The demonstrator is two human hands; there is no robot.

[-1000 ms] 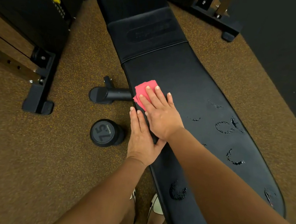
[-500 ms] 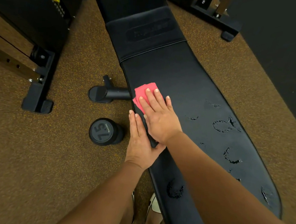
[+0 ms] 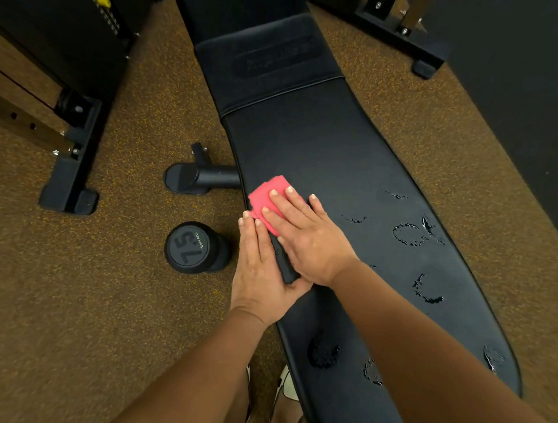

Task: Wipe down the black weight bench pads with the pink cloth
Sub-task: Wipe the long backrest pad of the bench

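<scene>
End cap of the dumbbell (image 3: 194,247) read "15", seen upside down from the head view; a small brand word beside it was not legible. Embossed logo on the bench pad (image 3: 276,59) was illegible.

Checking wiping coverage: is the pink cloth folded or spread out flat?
Folded: the pink cloth is a small, thick pad with a layered edge, pressed under the right hand.

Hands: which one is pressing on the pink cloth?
The right hand: its straight fingers lie flat on the cloth. The left hand lies along the side edge of the pad instead.
</scene>
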